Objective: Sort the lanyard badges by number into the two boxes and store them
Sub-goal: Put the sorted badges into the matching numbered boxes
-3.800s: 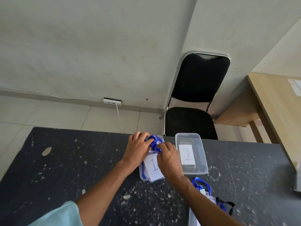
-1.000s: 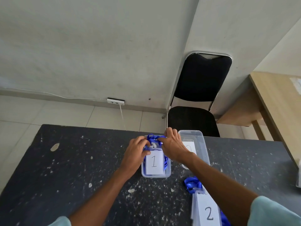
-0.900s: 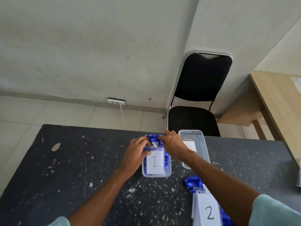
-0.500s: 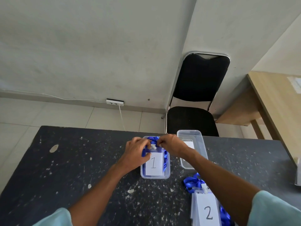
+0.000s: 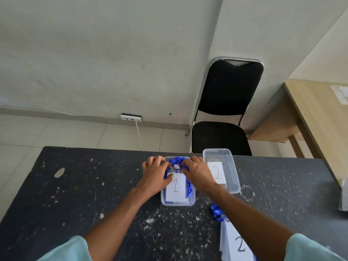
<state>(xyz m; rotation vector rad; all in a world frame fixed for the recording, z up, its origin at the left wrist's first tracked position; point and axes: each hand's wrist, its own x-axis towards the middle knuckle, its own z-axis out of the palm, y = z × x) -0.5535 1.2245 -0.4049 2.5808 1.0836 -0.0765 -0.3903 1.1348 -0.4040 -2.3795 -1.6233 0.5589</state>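
A clear plastic box on the dark table holds a badge marked 1 and bunched blue lanyard. My left hand rests on the box's left side, fingers on the lanyard and the badge's top. My right hand presses the lanyard at the badge clip from the right. A second clear box to the right holds a badge marked 2. Another badge marked 2 with blue lanyard lies at the near right, partly under my right forearm.
The dark speckled table spreads left and right of the boxes. A black chair stands behind the far edge. A wooden desk is at the right, and a grey object sits at the table's right edge.
Both hands stayed on box 1, pushing the blue lanyard down around the badge marked 1. My right hand shifted slightly toward me, uncovering the 2 in the other box.
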